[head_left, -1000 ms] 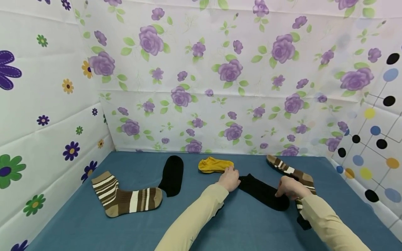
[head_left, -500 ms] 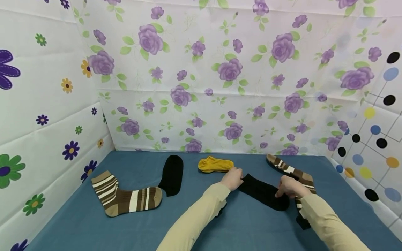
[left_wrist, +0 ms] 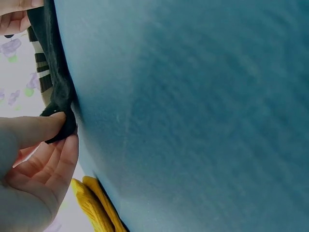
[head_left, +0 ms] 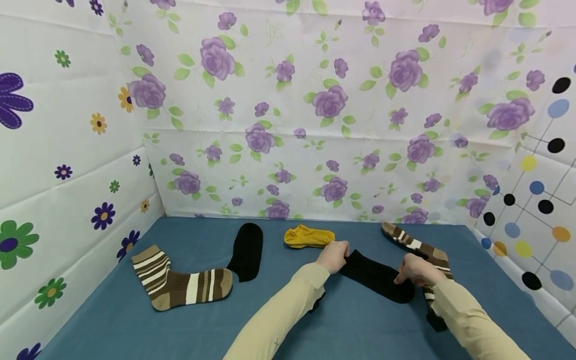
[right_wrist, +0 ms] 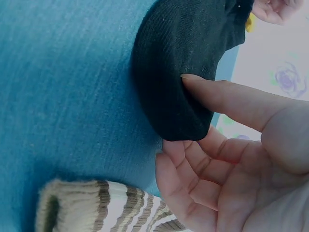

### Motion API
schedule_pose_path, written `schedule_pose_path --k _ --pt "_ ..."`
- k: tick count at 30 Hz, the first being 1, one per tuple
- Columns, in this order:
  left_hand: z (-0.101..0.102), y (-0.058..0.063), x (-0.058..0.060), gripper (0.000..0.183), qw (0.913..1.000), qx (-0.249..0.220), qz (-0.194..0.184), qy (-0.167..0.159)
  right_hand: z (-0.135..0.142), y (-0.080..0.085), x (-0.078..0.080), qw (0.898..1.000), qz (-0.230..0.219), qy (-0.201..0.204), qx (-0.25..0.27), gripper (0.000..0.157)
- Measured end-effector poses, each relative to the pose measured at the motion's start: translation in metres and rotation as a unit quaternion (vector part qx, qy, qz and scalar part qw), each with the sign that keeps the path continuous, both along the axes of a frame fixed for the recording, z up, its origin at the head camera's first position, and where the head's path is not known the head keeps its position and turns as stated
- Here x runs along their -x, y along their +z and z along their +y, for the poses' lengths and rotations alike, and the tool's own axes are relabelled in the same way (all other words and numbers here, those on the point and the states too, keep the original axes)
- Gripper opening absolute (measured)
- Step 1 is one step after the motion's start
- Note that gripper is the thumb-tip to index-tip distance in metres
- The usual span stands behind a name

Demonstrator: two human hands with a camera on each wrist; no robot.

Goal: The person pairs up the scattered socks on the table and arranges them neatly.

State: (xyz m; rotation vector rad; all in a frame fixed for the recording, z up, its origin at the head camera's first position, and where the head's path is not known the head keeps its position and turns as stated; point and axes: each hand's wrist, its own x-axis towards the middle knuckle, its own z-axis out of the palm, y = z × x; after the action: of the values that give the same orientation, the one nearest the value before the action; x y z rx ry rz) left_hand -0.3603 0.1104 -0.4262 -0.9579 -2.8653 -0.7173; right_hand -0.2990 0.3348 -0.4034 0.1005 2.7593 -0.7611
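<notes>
A black sock (head_left: pixel 375 276) lies slantwise on the blue cloth, stretched out between both hands. My left hand (head_left: pixel 333 256) pinches its cuff end between thumb and fingers; in the left wrist view the cuff (left_wrist: pixel 63 123) is bunched there. At the toe end, my right hand (head_left: pixel 418 270) pinches the sock, the thumb (right_wrist: pixel 207 92) on top and the fingers beneath the edge. Just beyond the left hand is a yellow sock (head_left: pixel 309 236). A brown-and-white striped sock (head_left: pixel 436 256) lies behind the right hand, partly hidden by it.
Over on the left, another striped sock (head_left: pixel 189 290) lies with its toe touching a second black sock (head_left: pixel 248 250). A blue cloth (head_left: pixel 360 330) covers the surface. Flowered sheeting (head_left: pixel 288 150) rises at the back, with patterned sheeting on both sides.
My left hand has shifted slightly to the right, away from the yellow sock, with the black sock's cuff in its fingers. The right hand has stayed at the toe.
</notes>
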Motion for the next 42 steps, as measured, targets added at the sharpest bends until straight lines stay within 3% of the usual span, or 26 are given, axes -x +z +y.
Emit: schedule_pose_path --k 6,12,19,23,34,42 --pt "-0.003 0.005 -0.006 0.016 0.9997 -0.019 -0.013 0.003 -0.005 0.002 -0.001 1.0 -0.003 0.003 0.009 0.03" --pt "-0.007 0.01 -0.011 0.014 0.9996 -0.018 -0.02 0.01 -0.005 0.006 0.0 1.0 0.018 0.012 0.002 0.028" --pt "-0.01 0.017 -0.011 0.016 0.9997 -0.011 -0.019 0.004 -0.006 0.012 0.001 0.998 0.033 0.0 0.061 0.035" --pt "-0.013 0.022 -0.012 0.016 0.9995 -0.015 -0.029 0.002 -0.009 0.016 0.002 0.997 0.04 0.001 0.069 0.035" --pt "-0.029 0.028 -0.017 0.015 0.9978 -0.053 -0.041 -0.003 -0.017 0.018 0.009 0.994 0.08 0.023 0.075 0.03" --pt "-0.042 0.034 -0.023 0.012 0.9954 -0.087 -0.04 0.003 -0.022 0.02 0.009 0.989 0.107 0.033 0.1 0.007"
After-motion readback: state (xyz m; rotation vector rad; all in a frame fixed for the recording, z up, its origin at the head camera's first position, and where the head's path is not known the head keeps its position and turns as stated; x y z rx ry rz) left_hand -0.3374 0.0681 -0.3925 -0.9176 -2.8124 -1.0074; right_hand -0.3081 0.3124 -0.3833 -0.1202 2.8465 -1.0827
